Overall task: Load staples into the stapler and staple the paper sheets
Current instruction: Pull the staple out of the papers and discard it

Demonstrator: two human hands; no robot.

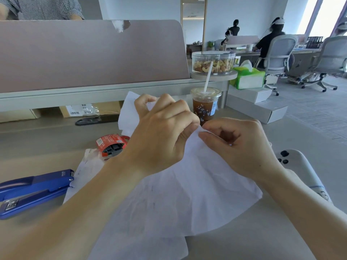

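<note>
White crumpled paper sheets lie spread over the desk in front of me, their far corner lifted. My left hand pinches that raised corner from the left, fingers curled on the paper. My right hand pinches the same corner from the right, thumb and forefinger closed on it. A blue stapler lies on the desk at the left, its nose touching the edge of a sheet, apart from both hands. A red box of staples sits open behind the sheets, left of my left wrist.
An iced coffee cup with a straw stands just behind my hands. A clear tub of nuts rests on a raised shelf, a green tissue pack beside it. A white controller lies at the right. A desk partition closes the back.
</note>
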